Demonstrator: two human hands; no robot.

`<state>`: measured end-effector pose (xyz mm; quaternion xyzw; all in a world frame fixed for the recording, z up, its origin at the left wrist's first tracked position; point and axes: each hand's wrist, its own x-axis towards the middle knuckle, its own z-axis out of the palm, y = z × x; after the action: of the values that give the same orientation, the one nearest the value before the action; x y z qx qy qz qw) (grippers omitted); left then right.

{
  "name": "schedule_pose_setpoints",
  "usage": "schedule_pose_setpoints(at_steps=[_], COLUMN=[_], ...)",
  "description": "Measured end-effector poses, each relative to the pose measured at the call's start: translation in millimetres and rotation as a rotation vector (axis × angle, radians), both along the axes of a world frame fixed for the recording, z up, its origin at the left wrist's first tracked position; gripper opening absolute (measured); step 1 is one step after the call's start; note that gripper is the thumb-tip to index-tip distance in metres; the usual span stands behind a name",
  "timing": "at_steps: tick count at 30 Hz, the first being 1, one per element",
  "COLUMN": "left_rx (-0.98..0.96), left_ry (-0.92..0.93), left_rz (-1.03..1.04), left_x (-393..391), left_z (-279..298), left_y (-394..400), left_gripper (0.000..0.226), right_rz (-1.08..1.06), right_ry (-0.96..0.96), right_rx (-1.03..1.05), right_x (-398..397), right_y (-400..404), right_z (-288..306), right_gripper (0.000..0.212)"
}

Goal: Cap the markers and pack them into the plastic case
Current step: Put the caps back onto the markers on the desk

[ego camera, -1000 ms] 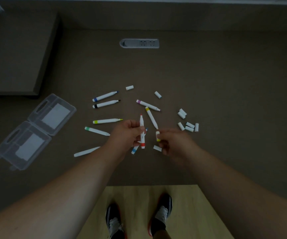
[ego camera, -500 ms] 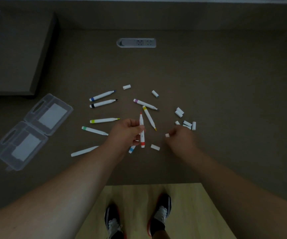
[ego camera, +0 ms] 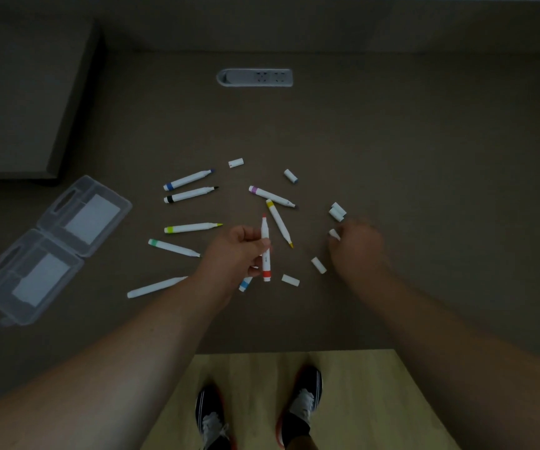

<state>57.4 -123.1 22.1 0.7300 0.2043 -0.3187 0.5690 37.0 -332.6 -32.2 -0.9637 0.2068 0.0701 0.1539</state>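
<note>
On the brown table we see the clear plastic case lying open at far left, well apart from the scattered markers. Our left hand curls its fingers around the uncapped red marker, held upright, tip away from us. Our right hand is blurred over the loose caps; we pinch a white cap at its fingertips.

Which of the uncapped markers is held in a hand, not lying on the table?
The red-banded white marker, gripped upright by the left hand; the others lie flat.
</note>
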Motion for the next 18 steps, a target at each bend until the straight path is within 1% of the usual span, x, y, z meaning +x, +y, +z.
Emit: schedule_pose_setpoints(at_steps=[8,10,14,18], left_rx=[0.015,0.007,-0.030,-0.038], left_ry=[-0.002,-0.002,-0.009,-0.023], left_rz=[0.001,0.001,0.018,0.025], left_x=[4,4,7,15], left_z=[-3,-2,3,11], left_y=[1,0,-1,-5], left_gripper=[0.007,0.007,0.007,0.008], right_rz=[0.133,0.129,0.136,0.200], right_ry=[0.035,0.000,-0.141,-0.169], right_rx=[-0.105,-0.042,0.239,0.336], right_x=[7,6,-1,-13], right_y=[0,2,10,21], right_z=[-7,-4,9,25], right_gripper=[0.019,0.019,0.012,0.004])
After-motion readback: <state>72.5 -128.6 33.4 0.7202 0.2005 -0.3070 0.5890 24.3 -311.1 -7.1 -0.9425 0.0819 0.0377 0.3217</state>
